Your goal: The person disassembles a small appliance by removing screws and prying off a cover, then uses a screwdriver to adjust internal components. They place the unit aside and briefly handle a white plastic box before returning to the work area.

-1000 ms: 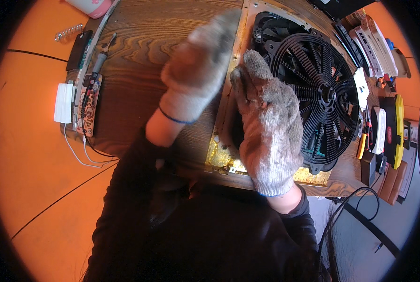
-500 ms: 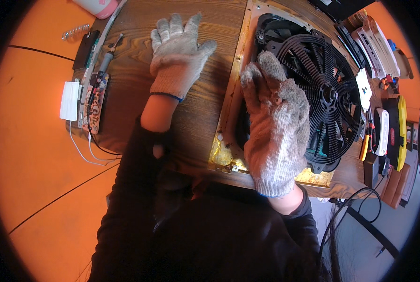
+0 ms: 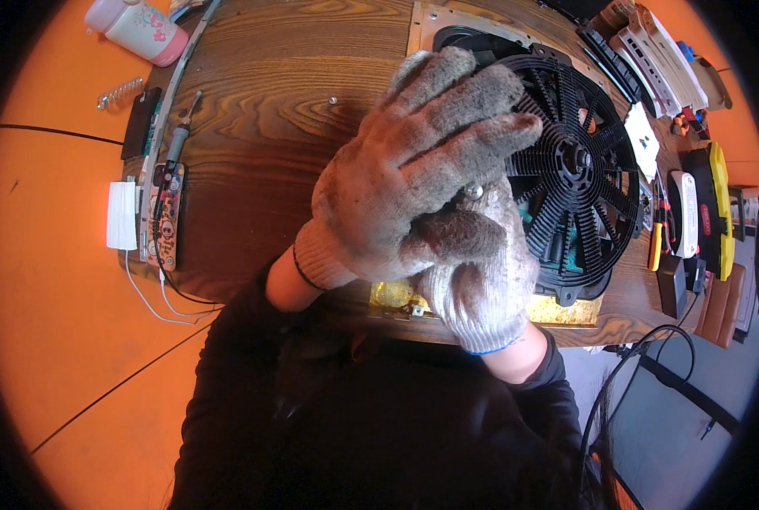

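Left hand (image 3: 409, 166), spread over bare wood half second ago, now crosses right hand (image 3: 490, 293), fingers extended; right mostly covered, cannot tell its grip. Shiny screw (image 3: 474, 191) shows between them, so work apparently centres there. Fan (image 3: 577, 157) sits just right, on metal panel (image 3: 396, 296). Wooden table (image 3: 252, 127) bears soldering iron (image 3: 175, 144), bottle (image 3: 146, 32). Beyond, orange surface (image 3: 65, 221).

glare brightens the metal plate (image 3: 392, 296) and straight edges bend toward black corners
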### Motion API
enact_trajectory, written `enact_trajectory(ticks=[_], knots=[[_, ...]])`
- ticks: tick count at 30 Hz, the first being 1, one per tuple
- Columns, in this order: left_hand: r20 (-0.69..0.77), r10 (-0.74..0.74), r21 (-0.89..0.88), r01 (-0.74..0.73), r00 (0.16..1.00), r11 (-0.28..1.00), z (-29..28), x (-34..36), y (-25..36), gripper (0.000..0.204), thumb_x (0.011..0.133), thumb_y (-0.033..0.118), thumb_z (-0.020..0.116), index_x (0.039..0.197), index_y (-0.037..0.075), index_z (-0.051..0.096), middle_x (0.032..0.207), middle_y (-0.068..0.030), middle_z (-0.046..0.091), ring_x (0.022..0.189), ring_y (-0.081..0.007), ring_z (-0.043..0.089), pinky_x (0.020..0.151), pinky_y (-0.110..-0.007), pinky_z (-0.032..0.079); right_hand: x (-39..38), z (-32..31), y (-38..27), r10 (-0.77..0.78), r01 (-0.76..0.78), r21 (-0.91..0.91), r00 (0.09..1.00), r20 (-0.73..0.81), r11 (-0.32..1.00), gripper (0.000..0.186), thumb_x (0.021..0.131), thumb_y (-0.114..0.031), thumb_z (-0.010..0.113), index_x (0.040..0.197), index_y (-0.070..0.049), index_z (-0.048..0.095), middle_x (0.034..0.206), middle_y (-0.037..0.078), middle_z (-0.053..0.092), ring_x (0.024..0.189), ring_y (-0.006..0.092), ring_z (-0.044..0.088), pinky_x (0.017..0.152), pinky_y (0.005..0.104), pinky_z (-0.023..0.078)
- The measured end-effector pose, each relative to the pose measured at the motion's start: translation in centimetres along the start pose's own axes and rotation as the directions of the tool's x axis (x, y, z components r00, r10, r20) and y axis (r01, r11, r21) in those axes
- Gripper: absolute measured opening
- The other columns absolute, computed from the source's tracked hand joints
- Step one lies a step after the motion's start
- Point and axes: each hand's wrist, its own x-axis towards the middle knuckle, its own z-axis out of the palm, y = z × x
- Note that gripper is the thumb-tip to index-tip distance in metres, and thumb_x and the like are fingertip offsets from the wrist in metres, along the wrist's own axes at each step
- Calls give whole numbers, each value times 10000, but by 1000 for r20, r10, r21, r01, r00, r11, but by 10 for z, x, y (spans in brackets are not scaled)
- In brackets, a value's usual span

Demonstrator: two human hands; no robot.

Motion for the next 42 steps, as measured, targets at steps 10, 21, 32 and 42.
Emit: enact_trajectory(ticks=[10,21,32,42], knots=[[-23,-29,-69,27,999,997,2,-7,2,568,758,340,731,1206,10,614,1366,-215,492,1296,-357,456,1104,-449,319,-4,5,9,-148,136,-139,986,-81,981,368,786,-76,700,1141,-18,624,1079,184,656,1009,362,641,867,416,520],[-117,-89,-212,62,989,975,7,-12,1,373,797,241,711,1146,118,668,1236,-122,611,1189,-294,558,1025,-465,414,4,15,3,317,-172,649,942,-113,741,291,825,-55,642,1111,-4,613,1031,178,654,917,320,657,797,364,532],[-153,-195,-287,145,969,947,12,-38,-11,316,843,34,581,1144,120,627,1279,-234,543,1176,-380,535,1020,-485,389,-13,40,5,133,-93,176,965,-228,980,268,967,-124,498,1200,4,529,1105,148,592,1055,245,584,893,317,478],[-405,-49,45,73,913,996,22,-78,-46,323,902,45,541,1218,110,557,1333,-237,501,1224,-351,516,1001,-430,441,-48,98,35,365,-317,873,914,177,370,453,976,-128,471,1395,20,383,1399,147,451,1298,238,441,1082,308,354]])
